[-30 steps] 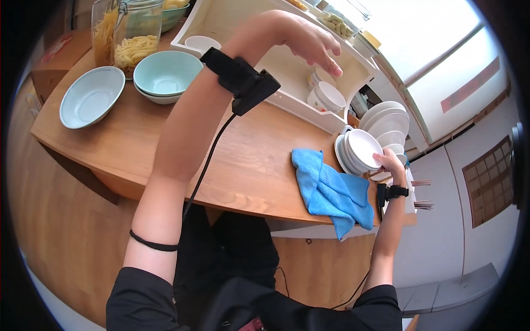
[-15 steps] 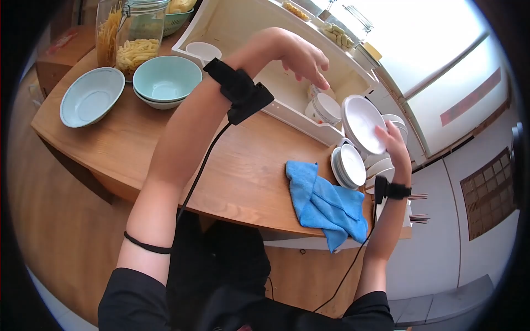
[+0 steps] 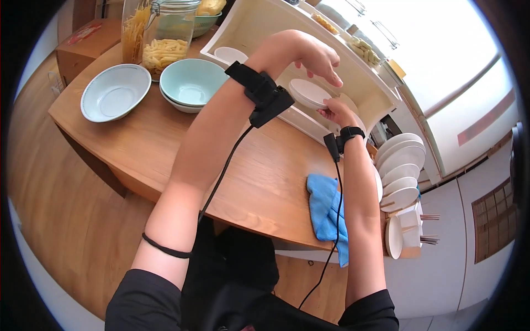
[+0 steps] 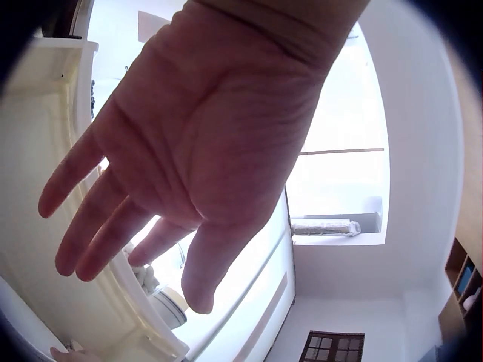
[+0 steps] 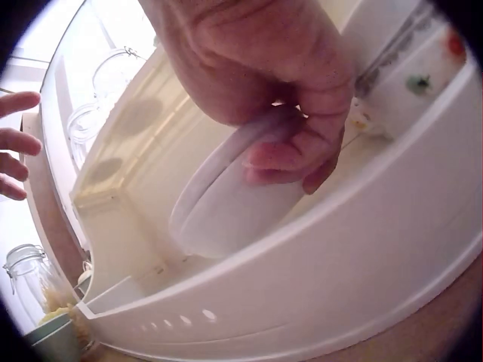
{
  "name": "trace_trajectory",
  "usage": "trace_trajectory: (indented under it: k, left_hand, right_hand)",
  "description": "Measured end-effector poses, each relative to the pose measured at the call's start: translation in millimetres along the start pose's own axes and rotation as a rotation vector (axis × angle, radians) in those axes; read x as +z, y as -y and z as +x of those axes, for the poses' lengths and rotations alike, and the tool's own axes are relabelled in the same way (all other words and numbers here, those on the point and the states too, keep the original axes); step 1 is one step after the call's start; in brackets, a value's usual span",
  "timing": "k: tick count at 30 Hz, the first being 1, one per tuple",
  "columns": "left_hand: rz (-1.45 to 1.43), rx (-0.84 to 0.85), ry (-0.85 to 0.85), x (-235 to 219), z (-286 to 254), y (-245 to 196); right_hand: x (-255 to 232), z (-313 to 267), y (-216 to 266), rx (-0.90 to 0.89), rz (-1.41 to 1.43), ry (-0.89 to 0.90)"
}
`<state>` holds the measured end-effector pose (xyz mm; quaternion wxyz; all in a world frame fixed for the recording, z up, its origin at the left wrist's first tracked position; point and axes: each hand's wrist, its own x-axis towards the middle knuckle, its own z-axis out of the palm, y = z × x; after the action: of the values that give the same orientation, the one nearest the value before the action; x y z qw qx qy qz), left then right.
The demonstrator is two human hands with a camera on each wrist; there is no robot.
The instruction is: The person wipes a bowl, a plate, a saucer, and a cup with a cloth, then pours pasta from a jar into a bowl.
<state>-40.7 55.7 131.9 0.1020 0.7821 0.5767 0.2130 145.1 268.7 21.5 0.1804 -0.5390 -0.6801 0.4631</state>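
Note:
My right hand [image 3: 339, 112] is inside the large cream bin, its fingers gripping the edge of some white dishes [image 3: 306, 91]. In the right wrist view the dishes [image 5: 234, 204] stand tilted behind the bin's front wall [image 5: 324, 264], with two rims showing close together. Fingers are curled under their edge there. My left hand [image 3: 317, 55] hangs in the air over the bin with nothing in it. Its palm and spread fingers fill much of the left wrist view. A white bowl [image 3: 229, 54] sits at the bin's left end.
On the left of the wooden table are a pale bowl [image 3: 116, 91], mint-green bowls [image 3: 190, 83] and pasta jars [image 3: 165, 52]. A blue cloth [image 3: 326, 212] hangs over the front edge. White plates [image 3: 406, 160] stand upright at the right, near chopsticks [image 3: 429, 240].
My right hand has carried the white dishes from the right side of the table leftward into the bin. My left hand stays raised over the bin, and the head view has shifted slightly.

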Motion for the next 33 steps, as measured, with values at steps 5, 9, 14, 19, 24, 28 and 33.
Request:
trace_trajectory:
  k: [5,9,14,19,24,28,33]
  left_hand:
    - [-0.013,-0.057,-0.071,2.6,10.3,18.7]
    - [0.102,-0.036,-0.157,7.0,18.6,29.2]
    - [0.169,-0.061,-0.113,11.1,25.7,32.9]
    - [0.152,-0.082,-0.095,13.7,21.8,28.6]
    - [0.072,-0.105,-0.095,13.1,18.8,29.4]
    - [0.051,-0.112,-0.112,9.9,15.0,31.5]
    - [0.045,-0.127,-0.109,9.9,14.4,30.4]
  right_hand:
    - [9.9,19.9,-19.5,0.017,0.357,-0.045]
    - [9.6,18.2,-17.7,-0.09,0.251,-0.045]
    - [39.6,-34.5,19.7,-0.163,-0.739,-0.252]
    - [42.6,-12.5,8.9,-0.282,-0.827,-0.014]
    - [37.4,10.8,2.2,-0.31,-0.849,-0.053]
    - [36.0,20.6,-2.9,-0.295,-0.843,-0.129]
    - [34.9,15.1,-2.5,-0.31,-0.819,-0.159]
